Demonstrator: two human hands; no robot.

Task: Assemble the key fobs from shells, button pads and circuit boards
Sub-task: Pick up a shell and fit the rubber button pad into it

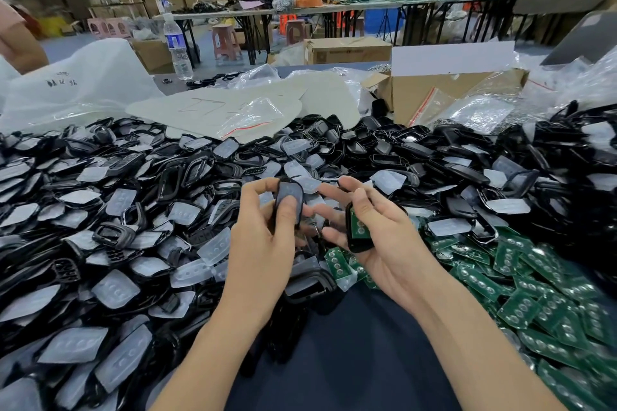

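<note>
My left hand grips a black shell with a translucent button pad seated in it, thumb pressing on the pad. In my right hand lies another black shell half holding a green circuit board, with the thumb on top of it. The two hands are close together above the table's middle. A heap of black shells and clear button pads spreads to the left and behind. Loose green circuit boards are piled to the right.
An open cardboard box and plastic bags stand behind the heap at the right. White bags and a water bottle are at the back left. A dark table surface shows between my forearms.
</note>
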